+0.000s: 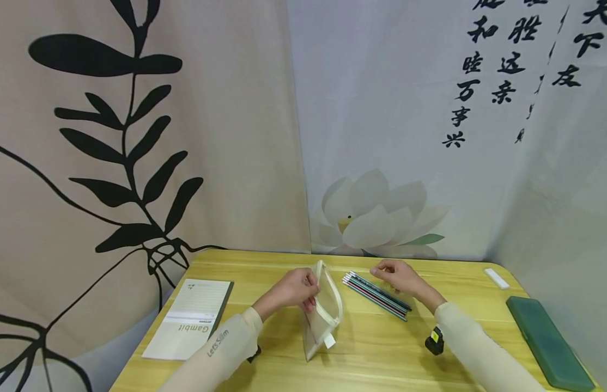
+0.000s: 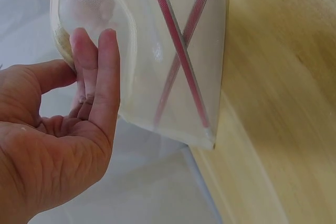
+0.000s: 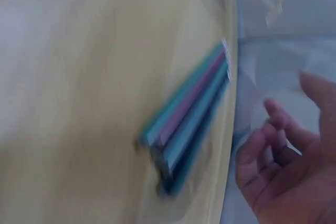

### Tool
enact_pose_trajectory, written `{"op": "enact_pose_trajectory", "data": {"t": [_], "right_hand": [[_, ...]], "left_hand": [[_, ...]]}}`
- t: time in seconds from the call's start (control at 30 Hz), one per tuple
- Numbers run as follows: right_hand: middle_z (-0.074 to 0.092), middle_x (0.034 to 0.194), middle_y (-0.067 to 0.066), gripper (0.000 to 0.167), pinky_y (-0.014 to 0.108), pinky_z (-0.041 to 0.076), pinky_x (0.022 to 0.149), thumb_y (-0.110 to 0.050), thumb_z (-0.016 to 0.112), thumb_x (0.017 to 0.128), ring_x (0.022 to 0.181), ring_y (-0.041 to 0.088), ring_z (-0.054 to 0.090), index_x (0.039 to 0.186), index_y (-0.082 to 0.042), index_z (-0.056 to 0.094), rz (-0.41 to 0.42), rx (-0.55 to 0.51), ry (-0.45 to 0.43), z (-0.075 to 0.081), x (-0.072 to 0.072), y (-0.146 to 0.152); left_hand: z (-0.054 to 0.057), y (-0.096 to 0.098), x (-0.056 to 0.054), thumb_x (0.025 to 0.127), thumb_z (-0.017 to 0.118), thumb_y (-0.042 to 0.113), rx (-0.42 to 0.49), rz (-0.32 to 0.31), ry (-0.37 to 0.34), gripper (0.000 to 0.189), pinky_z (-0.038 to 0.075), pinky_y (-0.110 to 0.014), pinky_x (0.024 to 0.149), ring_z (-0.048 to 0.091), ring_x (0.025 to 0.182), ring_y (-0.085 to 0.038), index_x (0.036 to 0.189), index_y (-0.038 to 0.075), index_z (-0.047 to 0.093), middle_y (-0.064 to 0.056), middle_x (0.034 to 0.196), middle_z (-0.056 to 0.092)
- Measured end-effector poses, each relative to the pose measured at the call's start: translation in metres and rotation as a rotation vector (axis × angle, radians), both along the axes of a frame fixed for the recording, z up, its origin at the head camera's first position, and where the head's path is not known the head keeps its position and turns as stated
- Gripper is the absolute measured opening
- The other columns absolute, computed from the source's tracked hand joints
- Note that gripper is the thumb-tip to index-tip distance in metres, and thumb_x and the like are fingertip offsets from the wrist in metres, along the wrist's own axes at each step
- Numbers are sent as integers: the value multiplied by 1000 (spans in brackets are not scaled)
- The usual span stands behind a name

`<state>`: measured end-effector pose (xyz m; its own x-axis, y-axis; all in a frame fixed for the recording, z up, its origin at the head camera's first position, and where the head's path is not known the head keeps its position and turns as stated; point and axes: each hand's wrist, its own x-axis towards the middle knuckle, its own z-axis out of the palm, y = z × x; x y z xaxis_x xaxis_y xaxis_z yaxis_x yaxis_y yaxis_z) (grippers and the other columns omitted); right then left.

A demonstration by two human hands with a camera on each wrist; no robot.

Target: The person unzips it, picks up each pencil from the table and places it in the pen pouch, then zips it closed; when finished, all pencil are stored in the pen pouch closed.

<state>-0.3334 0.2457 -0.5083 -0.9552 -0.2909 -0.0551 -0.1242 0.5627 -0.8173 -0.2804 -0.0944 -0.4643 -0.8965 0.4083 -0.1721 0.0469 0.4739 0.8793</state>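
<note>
My left hand (image 1: 296, 288) pinches the rim of a cream translucent zip pouch (image 1: 328, 321) and holds it upright with its mouth open. Through the pouch wall in the left wrist view, two red pencils (image 2: 181, 51) cross each other. A bundle of several pencils (image 1: 377, 294), mostly teal with a reddish one among them, lies on the table to the right of the pouch. Just above the far side of that bundle hovers my right hand (image 1: 399, 276), its fingers loosely bent and nothing between them. The right wrist view is blurred.
A notebook (image 1: 190, 318) marked Gambit lies on the left of the wooden table (image 1: 372, 359). Toward the right edge are a dark green case (image 1: 548, 343) and a small white eraser-like block (image 1: 497, 278). Fabric walls (image 1: 244, 136) stand behind the table.
</note>
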Motion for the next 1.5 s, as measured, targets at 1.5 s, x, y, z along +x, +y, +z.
{"op": "enact_pose_trajectory", "data": {"t": [1.5], "right_hand": [[73, 96, -6, 17, 33, 53, 78, -38, 80, 94, 89, 14, 64, 104, -25, 78, 12, 292, 65, -26, -11, 30]], "left_hand": [[5, -5, 0, 104, 64, 14, 31, -8, 11, 15, 69, -51, 65, 70, 56, -18, 101, 0, 58, -13, 73, 72]]}}
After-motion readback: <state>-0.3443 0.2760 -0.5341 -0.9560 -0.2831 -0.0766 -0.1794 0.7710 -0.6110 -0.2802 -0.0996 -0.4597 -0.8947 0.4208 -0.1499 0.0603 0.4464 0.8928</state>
